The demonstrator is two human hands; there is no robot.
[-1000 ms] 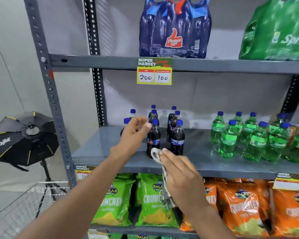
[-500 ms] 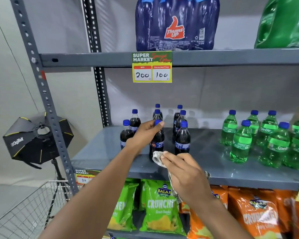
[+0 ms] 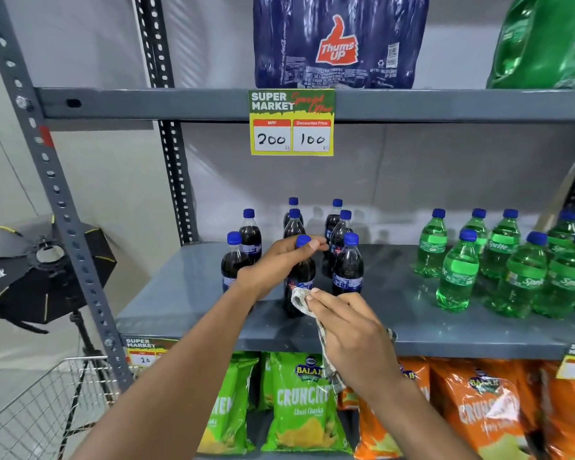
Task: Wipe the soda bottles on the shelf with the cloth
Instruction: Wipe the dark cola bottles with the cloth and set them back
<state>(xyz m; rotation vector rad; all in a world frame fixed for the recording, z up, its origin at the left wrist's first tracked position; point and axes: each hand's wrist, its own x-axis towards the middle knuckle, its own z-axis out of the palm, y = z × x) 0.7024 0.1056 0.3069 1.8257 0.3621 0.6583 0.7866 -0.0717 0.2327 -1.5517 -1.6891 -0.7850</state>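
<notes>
Several dark cola bottles with blue caps stand on the grey middle shelf (image 3: 395, 313). My left hand (image 3: 276, 263) grips the neck of the front cola bottle (image 3: 301, 287), just under its cap. My right hand (image 3: 349, 330) holds a greyish cloth (image 3: 300, 302) pressed against the lower body of that same bottle; the cloth's tail hangs down below the shelf edge. Another cola bottle (image 3: 347, 270) stands right beside it. Several green Sprite bottles (image 3: 458, 277) stand on the right part of the shelf.
Above, a shelf carries a Thums Up multipack (image 3: 337, 41) and a green multipack (image 3: 545, 41), with a price tag (image 3: 291, 122) hanging from its edge. Chip bags (image 3: 299, 403) fill the shelf below. A wire basket (image 3: 40, 403) and a studio light (image 3: 30, 270) stand at left.
My left hand moved from the left bottles onto the front cola bottle's neck and closed on it. The cloth in my right hand rose against the bottle. My view moved closer.
</notes>
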